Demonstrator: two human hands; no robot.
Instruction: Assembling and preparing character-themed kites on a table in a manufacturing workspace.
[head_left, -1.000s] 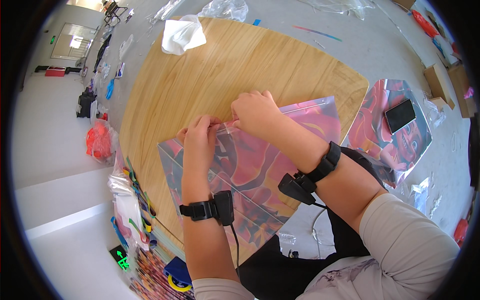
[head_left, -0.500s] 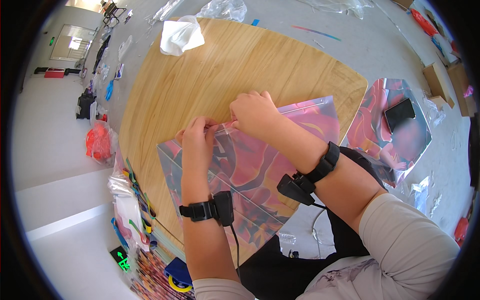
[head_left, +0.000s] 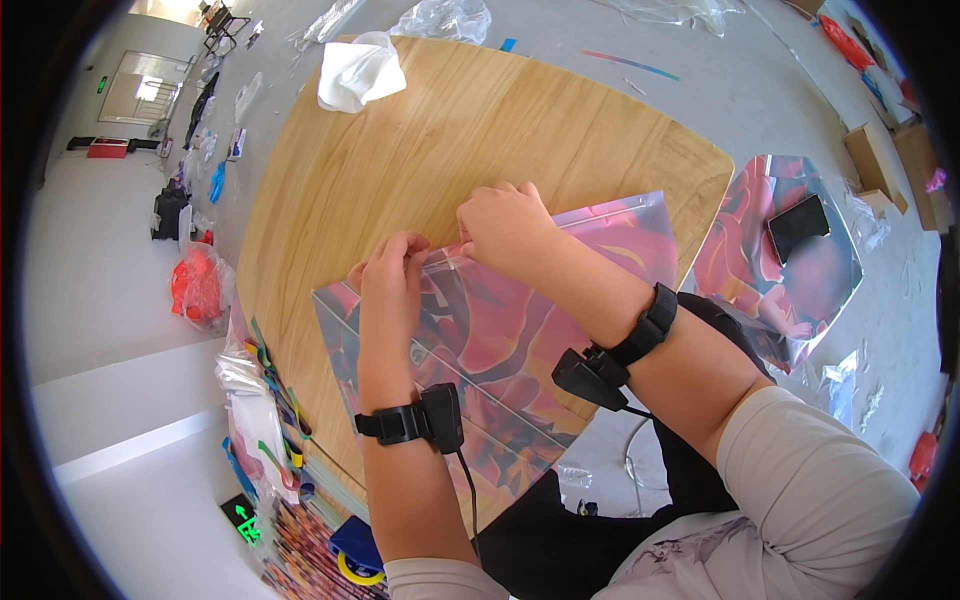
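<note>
A pink, grey and orange printed plastic sheet (head_left: 510, 330) lies slantwise on the wooden table (head_left: 480, 130), its near part reaching past the table edge. Thin pale lines cross it, and a narrow strip runs along its far edge. At the left part of that far edge, my left hand (head_left: 392, 280) is closed in a pinch on the sheet. My right hand (head_left: 508, 225) is just to the right, fingers curled down on the same edge; its fingertips are mostly hidden. Both wrists wear black straps with small black boxes and cables.
Crumpled white paper (head_left: 358, 76) lies at the table's far left. To the right, another printed sheet (head_left: 735, 220) carries a dark phone-like slab (head_left: 799, 229). Coloured strips (head_left: 285, 395) and a blue and yellow tape dispenser (head_left: 357, 548) are at lower left. Plastic wrap (head_left: 445, 20) litters the floor.
My left hand has shifted very slightly left along the sheet's far edge, away from my right hand. My right hand and the sheet have hardly moved.
</note>
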